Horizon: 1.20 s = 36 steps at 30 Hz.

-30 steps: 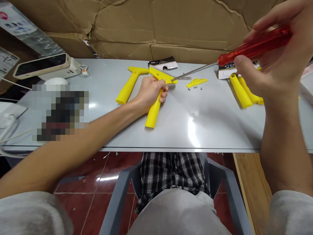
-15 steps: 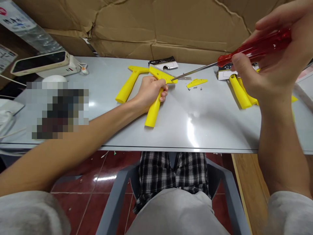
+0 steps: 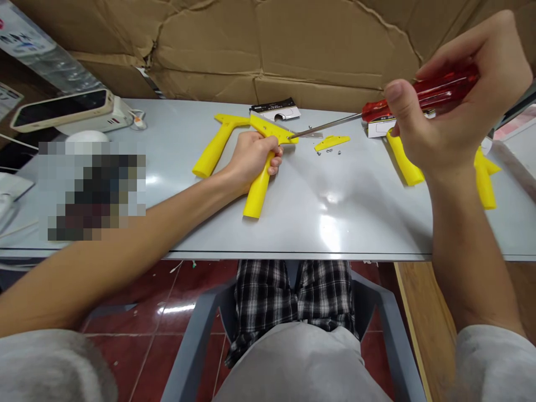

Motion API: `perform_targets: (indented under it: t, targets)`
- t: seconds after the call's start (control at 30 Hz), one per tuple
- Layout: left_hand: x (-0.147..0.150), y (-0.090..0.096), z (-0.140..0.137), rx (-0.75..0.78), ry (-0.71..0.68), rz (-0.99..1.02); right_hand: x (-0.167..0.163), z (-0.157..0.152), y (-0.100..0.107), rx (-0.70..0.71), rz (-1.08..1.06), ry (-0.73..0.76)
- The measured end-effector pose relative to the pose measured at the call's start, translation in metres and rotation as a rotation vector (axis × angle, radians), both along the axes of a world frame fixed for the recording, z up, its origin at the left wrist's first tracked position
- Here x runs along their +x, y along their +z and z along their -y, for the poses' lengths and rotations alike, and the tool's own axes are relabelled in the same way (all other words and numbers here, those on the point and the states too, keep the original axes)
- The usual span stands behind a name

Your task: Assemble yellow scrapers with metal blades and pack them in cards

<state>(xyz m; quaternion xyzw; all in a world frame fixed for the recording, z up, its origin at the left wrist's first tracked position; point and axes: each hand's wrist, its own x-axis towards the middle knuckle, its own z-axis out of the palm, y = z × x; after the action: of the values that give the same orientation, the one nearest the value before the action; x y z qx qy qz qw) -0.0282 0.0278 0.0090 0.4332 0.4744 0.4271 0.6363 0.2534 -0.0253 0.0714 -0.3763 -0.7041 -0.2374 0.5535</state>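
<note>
My left hand (image 3: 247, 159) is closed around the grip of a yellow scraper handle (image 3: 257, 195) with a wide, slanted head. A screwdriver (image 3: 446, 89) with a clear red handle is held in my right hand (image 3: 456, 125), with its shaft slanting down leftward. Its tip meets the right end of the scraper's head; any screw under it is too small to make out. Just right of that head lie a thin metal blade (image 3: 315, 135), a loose yellow cover plate (image 3: 332, 143) and several small screws (image 3: 329, 151). Another yellow scraper handle (image 3: 215, 146) rests left of my left hand.
More yellow scraper parts (image 3: 406, 162) lie at the right, partly behind my right hand. Black-and-white cardboard packaging (image 3: 278, 109) sits at the back against brown cardboard (image 3: 209, 50). A phone (image 3: 62, 109) leans on a white charger at the left.
The view has shifted slightly. My right hand has turned on the screwdriver's handle, its fingers more curled over it. The tip stays at the scraper's head, and my left hand keeps its hold.
</note>
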Motion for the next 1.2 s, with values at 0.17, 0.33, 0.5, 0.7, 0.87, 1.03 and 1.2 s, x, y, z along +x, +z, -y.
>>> perform_targets:
  t: [0.17,0.33,0.5,0.7,0.87,1.03,1.2]
  targets:
    - [0.0002,0.002,0.0021,0.007,0.004,-0.002,0.0033,-0.0022,0.0023,-0.038,0.025,0.251]
    - [0.0004,0.0004,0.0006,0.021,0.01,0.012,0.0011,0.0022,0.0024,0.0,0.076,0.155]
    - [0.0,-0.0002,-0.0009,0.014,0.01,0.019,0.0056,0.0028,0.001,0.01,0.084,0.067]
    - [-0.0002,-0.0002,-0.0007,0.005,0.01,0.013,0.0031,-0.0028,0.0032,-0.008,0.108,0.295]
    - [0.0002,0.0003,0.0009,0.006,0.005,-0.002,0.0039,-0.0039,0.0012,0.056,0.101,0.136]
    - [0.0012,0.0026,0.0033,0.012,0.009,-0.006,0.0017,0.0003,0.0016,0.027,0.092,0.135]
    - [0.0013,0.003,0.0035,0.004,0.011,0.001,-0.003,-0.0011,0.0029,0.014,0.089,0.278]
